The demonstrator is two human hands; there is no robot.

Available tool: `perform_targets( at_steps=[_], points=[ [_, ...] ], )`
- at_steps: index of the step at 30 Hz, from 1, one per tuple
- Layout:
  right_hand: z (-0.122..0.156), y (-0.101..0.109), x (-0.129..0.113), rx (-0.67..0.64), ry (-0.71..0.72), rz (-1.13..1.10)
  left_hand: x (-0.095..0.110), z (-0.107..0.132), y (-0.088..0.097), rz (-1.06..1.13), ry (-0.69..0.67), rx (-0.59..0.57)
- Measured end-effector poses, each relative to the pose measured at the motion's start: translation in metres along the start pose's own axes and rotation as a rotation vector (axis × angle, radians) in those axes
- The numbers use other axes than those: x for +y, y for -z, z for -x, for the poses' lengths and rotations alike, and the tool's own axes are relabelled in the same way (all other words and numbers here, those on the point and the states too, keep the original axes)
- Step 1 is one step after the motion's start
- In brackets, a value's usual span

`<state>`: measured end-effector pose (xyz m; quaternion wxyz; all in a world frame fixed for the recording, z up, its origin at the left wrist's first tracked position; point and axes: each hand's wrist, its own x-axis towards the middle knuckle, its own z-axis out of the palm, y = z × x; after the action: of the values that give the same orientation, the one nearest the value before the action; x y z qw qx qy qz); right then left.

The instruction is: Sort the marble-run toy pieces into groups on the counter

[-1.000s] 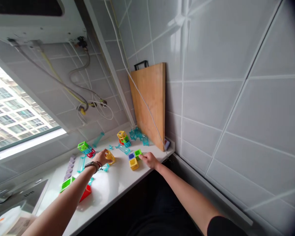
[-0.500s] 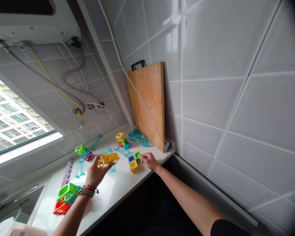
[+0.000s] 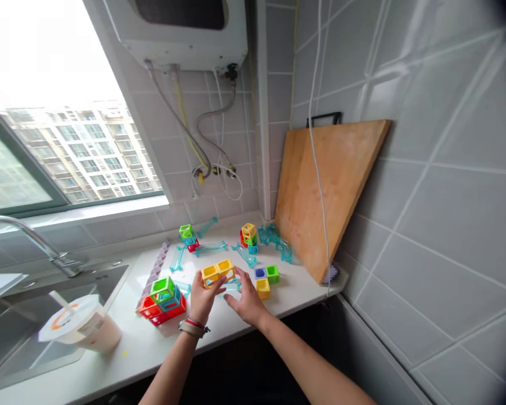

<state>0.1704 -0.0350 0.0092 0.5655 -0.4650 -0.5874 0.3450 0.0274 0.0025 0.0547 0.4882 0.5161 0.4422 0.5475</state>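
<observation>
My left hand (image 3: pixel 206 299) is closed around a joined pair of yellow toy cubes (image 3: pixel 217 271), lifted over the counter. At the pair's right end is my right hand (image 3: pixel 248 299), thumb and fingers apart; whether its fingertips touch the cubes I cannot tell. Just right of it, a purple cube (image 3: pixel 260 273), a green cube (image 3: pixel 272 274) and a yellow cube (image 3: pixel 263 288) sit together on the counter. A larger stack of red, teal and green cubes (image 3: pixel 163 301) stands left of my left hand.
Farther back on the white counter (image 3: pixel 141 360) are two small cube stacks (image 3: pixel 249 236) (image 3: pixel 189 237) and clear teal track pieces (image 3: pixel 274 236). A wooden board (image 3: pixel 324 191) leans at the right wall. A lidded cup (image 3: pixel 84 326) stands near the sink (image 3: pixel 21 360).
My view has swung left. My right hand has left the green cube and come over to the yellow pair, its fingers spreading. My left hand still holds the pair.
</observation>
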Motion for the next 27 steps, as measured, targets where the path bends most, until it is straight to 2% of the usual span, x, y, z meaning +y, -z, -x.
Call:
perform_targets(
  at_steps=[6, 18, 22, 27],
  points=[
    [-0.011, -0.021, 0.019, 0.111, -0.099, -0.045, -0.005, -0.008, 0.015, 0.076, 0.057, 0.038],
    [-0.023, -0.021, 0.043, 0.12, -0.162, 0.065, -0.021, -0.011, 0.016, 0.185, 0.105, 0.057],
    [-0.019, -0.02, 0.043, 0.132, -0.195, 0.045, -0.029, -0.009, 0.016, 0.225, 0.122, 0.058],
    [-0.019, -0.02, 0.039, 0.077, -0.18, 0.0, -0.037, -0.008, 0.014, 0.28, 0.149, 0.071]
  ],
)
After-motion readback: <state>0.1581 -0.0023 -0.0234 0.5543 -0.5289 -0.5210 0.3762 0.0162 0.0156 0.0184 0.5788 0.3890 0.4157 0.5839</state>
